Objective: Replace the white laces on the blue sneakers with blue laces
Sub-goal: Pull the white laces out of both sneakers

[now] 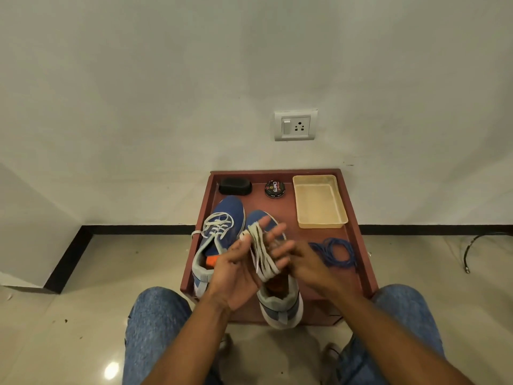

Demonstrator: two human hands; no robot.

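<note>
Above the small red-brown table [358,240], both hands meet over the right sneaker [280,304]. The left hand [238,276] is turned palm up, and its thumb and fingers pinch a bundle of white lace [262,254] near the top of the bundle. The lace is folded in several loops that hang down across the palm. The right hand [299,259] is just beside it, with its fingers straight and spread; some fingertips touch the loops, and I cannot see any finger curled around them. The right sneaker stands under the hands with its heel over the near edge of the table, and no lace shows on the part of it that I can see.

The left sneaker [222,234] lies beside it, toe toward the wall, and the white lace [218,225] is threaded through it, with one loop hanging over the left rim of the table. The blue laces [337,252] lie in a loose coil on the table, to the right of the hands and apart from the shoes.

At the far side of the table stand a black brush [235,186], a round tin of polish [275,188] and a cream plastic tray [319,201]. A wall socket [296,125] is on the white wall behind. The knees in blue jeans [155,323] are at each side of the table.
</note>
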